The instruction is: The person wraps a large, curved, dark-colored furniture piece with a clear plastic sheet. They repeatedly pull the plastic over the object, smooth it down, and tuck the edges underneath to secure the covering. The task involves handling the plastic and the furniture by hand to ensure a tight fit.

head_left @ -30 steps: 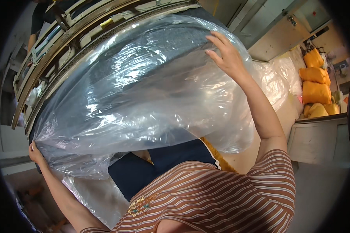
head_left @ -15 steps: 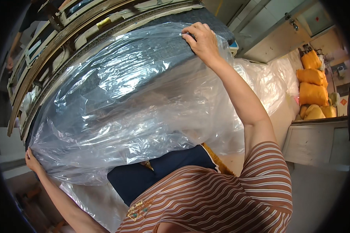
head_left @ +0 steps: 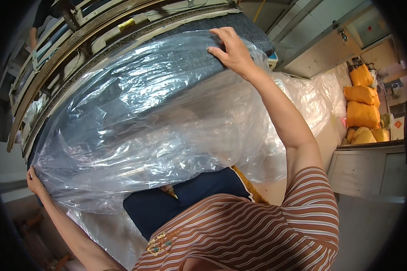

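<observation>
clear plastic film [head_left: 167, 131] lay glossy, crinkled across centre toward 10 o'clock | left hand [head_left: 35, 183], 8 o'clock, pinched gathered edge | right hand [head_left: 236, 53], 1 o'clock, thumb parted from fingers, touched far edge

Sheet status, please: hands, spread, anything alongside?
Left hand pinches left end; right hand at upper edge, thumb parted. Sheet wrinkled, partly over dark surface. Rails beyond.

Bare left hand [head_left: 35, 179]: fingers pinched, at the dark worktop's [head_left: 254, 32] left edge.
Bare right hand [head_left: 233, 52]: thumb and fingers parted, near its right edge.
Bare forearms [head_left: 282, 115]: spread wide.
</observation>
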### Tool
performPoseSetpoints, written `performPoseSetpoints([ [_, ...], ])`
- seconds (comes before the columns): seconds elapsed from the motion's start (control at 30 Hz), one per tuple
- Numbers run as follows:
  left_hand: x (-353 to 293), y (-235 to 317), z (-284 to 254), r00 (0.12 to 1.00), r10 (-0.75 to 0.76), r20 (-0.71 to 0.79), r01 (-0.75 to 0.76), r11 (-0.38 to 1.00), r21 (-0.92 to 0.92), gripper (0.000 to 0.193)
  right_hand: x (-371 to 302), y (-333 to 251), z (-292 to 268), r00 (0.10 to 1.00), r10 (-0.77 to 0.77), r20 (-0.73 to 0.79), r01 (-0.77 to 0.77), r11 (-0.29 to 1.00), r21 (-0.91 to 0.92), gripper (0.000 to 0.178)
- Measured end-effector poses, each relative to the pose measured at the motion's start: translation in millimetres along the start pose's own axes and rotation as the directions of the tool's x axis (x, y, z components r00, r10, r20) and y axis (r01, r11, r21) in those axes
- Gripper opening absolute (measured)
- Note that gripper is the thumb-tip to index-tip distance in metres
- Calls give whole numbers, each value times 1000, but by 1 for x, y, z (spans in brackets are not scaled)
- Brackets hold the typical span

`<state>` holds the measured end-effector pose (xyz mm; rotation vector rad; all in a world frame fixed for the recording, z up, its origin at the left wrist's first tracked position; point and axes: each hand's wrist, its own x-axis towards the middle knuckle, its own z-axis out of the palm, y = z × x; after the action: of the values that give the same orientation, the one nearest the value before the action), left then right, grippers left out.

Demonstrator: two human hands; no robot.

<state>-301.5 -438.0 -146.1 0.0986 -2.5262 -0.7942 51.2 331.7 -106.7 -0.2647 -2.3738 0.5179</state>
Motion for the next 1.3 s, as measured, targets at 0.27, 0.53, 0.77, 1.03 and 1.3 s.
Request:
performPoseSetpoints([
  [0.27,2,-8,5,999,30,-16,-30,999,-16,42,19,11,-5,956,142,257,-183,973,142,30],
  [0.53,3,-10,6,1000,19,-6,-19,999,-30,41,21,-8,-32,973,71,220,-83,996,46,16],
  [0.77,-6,5,3,1000,23,-8,-23,999,-37,41,-56,-95,-91,841,20,541,-194,944,266,10],
  [1.03,-4,13,16,993,92,-74,-98,993,-70,37,-128,-71,-54,722,243,648,-596,695,403,14],
  [1.3,63,-1,-159,974,30,-225,-127,894,-430,34,-92,-76,18,922,382,68,-363,785,502,16],
])
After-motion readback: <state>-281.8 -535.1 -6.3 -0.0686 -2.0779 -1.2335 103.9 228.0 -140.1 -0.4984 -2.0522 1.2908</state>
